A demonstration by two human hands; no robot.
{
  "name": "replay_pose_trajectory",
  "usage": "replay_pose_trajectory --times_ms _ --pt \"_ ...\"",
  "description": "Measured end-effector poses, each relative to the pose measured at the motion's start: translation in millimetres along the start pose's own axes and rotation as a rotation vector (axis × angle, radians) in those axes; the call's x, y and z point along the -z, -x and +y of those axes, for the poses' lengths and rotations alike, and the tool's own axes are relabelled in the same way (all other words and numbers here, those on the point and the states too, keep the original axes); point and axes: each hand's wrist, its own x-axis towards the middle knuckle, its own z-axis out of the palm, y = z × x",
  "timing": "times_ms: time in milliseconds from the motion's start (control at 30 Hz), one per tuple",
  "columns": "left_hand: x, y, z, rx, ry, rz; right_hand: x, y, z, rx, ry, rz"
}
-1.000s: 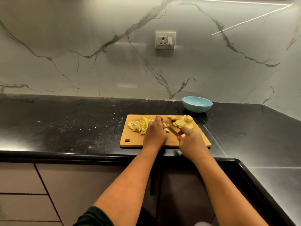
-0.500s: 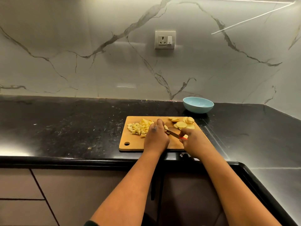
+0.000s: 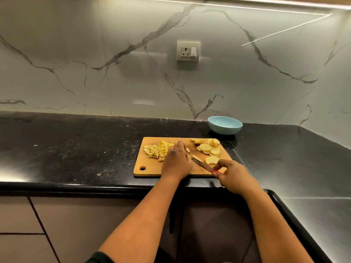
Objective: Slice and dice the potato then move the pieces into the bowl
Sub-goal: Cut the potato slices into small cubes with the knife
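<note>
Wooden cutting board is carrying diced potato at left and uncut slices at right; dicing is proceeding. Right hand is gripping the red-handled knife, while the left hand is pressing curled fingers onto strips. Next, judged: crosscutting these; the blue bowl is waiting behind.
</note>
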Motion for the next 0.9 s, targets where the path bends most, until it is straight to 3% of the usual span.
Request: replay_pose_trajectory --times_ms 100,233,367,667,900 --pt "-1 1 0 -0.026 0.022 0.016 5 1 9 0.011 -0.146 -0.026" --pt "-3 -1 -5 -0.04 0.044 0.03 -1 -7 12 -0.114 -0.627 -0.01" --pt "-6 -2 -8 -0.034 0.059 0.026 -14 -24 6 -0.13 -0.79 0.041" --pt "-9 0 -6 -0.072 -0.013 0.106 -52 -35 7 0.222 -0.275 0.52" --pt "-14 -8 16 0.144 -0.086 0.018 -54 -37 14 0.263 -0.26 0.574"
